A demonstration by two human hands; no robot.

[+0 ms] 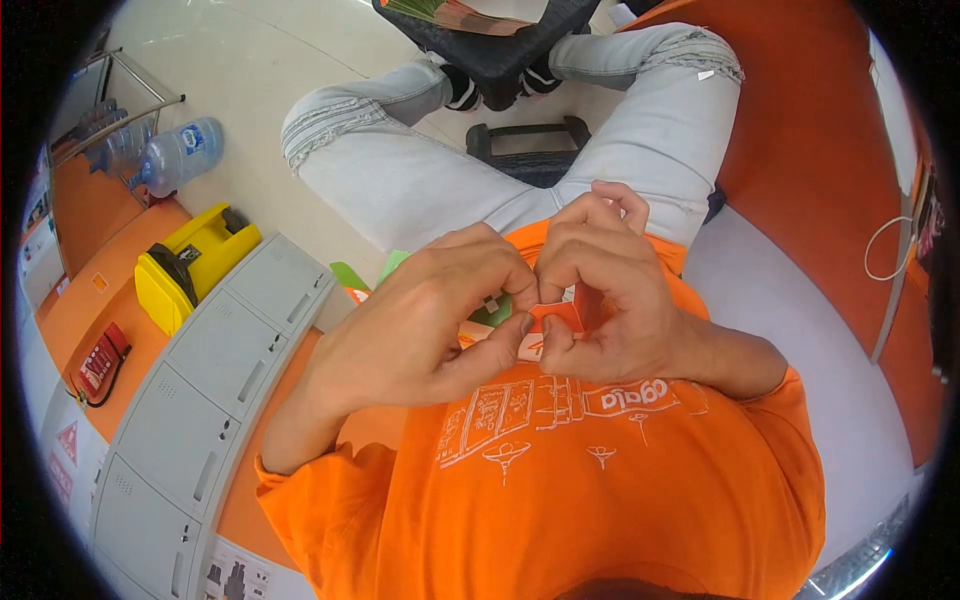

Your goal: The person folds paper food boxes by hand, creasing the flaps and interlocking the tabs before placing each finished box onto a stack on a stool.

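Note:
A small folded paper or card piece (pixel 562 316), orange-red and white with green parts, is held close to my chest. My left hand (pixel 435 315) has its thumb and fingers pinched on the left side of this card. On the right side, my right hand (pixel 612 290) pinches the card's edge between thumb and fingers. The fingertips of both hands nearly meet. Green flaps (pixel 392 265) stick out behind my left hand. Much of the card is hidden by my fingers.
Grey lockers (pixel 225 350), a yellow bin (pixel 195 262) and a large water bottle (pixel 180 155) are at the left. Beyond my knees is a black stand (pixel 490 50) with green and orange sheets (pixel 462 17) on it.

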